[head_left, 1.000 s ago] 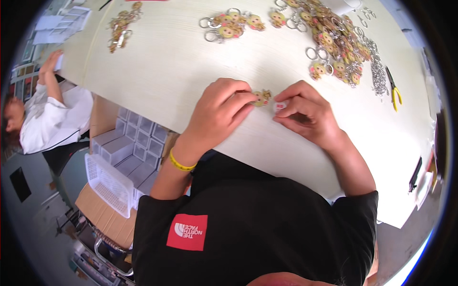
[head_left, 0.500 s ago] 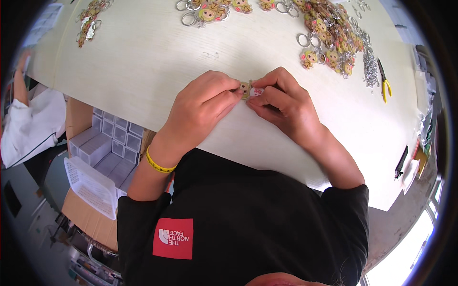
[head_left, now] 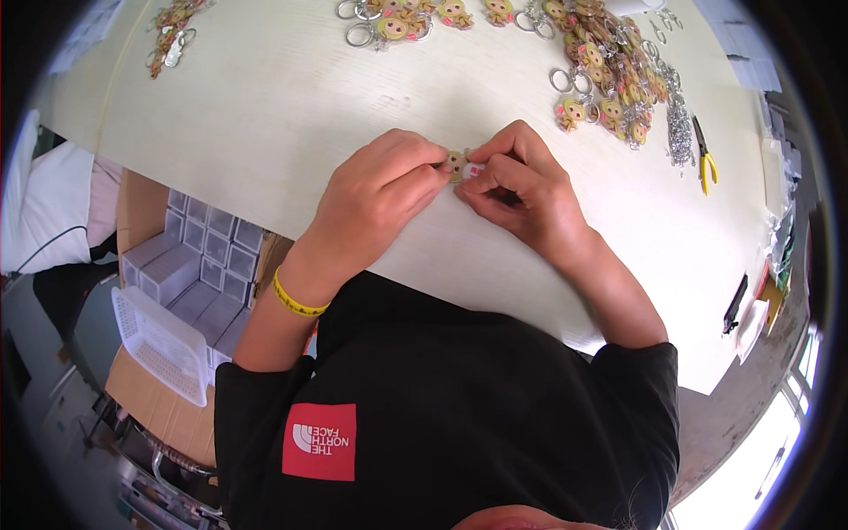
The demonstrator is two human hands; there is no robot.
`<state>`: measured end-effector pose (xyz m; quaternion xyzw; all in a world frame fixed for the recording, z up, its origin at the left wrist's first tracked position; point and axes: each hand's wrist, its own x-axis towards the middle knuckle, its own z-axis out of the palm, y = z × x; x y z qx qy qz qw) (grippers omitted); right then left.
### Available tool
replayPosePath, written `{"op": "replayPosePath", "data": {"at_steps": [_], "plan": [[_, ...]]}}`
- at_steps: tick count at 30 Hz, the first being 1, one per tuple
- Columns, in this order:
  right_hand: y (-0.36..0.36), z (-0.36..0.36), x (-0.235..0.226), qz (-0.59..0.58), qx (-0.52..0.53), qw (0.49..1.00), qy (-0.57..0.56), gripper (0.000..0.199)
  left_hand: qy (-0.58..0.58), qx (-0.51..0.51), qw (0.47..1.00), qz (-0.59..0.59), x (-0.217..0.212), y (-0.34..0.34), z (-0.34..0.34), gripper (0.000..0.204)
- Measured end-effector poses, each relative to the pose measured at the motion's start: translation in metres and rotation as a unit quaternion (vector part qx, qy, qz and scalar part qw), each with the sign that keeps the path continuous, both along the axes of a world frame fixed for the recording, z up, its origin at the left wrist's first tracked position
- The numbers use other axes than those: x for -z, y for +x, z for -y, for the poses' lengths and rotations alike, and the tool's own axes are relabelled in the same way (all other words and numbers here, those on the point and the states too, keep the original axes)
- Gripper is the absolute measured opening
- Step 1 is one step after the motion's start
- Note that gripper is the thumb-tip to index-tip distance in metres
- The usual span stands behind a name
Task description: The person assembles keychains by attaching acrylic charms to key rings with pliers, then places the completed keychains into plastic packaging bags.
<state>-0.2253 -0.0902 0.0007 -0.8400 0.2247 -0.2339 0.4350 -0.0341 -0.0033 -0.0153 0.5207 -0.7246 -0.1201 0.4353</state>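
Observation:
Between my two hands, just above the pale table, is a small flat character charm [head_left: 456, 165] with a yellowish head. My left hand [head_left: 375, 194] is closed, pinching the charm's left side between thumb and fingers. From the other side my right hand [head_left: 530, 190] pinches it too, with fingertips bent around its right end. A small white piece with red print [head_left: 474, 170] shows under the right fingertips; whether it belongs to the charm or is a separate tag, I cannot tell. Fingers cover much of the charm.
Finished-looking charm keychains [head_left: 618, 71] lie heaped at the far right, beside a pile of silver chains [head_left: 679, 132] and yellow-handled pliers [head_left: 706, 163]. More keychains [head_left: 393, 26] lie at the far middle. Left below the table are a carton of clear boxes [head_left: 208, 238] and a white basket [head_left: 163, 349].
Both hands keep their pinch on the charm with barely any movement. The view has shifted slightly. At the left edge, a co-worker's forearm has gone out of sight and the white-clad body has moved.

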Motion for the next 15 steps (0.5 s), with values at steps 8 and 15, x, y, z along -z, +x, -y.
{"op": "replayPosePath", "data": {"at_steps": [8, 15], "plan": [[-0.007, 0.01, 0.002, 0.02, 0.017, 0.995, 0.093, 0.017, 0.004, -0.003, 1.0, 0.002, 0.003, 0.001, -0.002, 0.016], [-0.005, 0.001, 0.005, 0.031, 0.025, 0.999, 0.0, 0.013, 0.006, 0.006, 1.0, 0.022, -0.004, -0.001, 0.002, 0.015]]}}
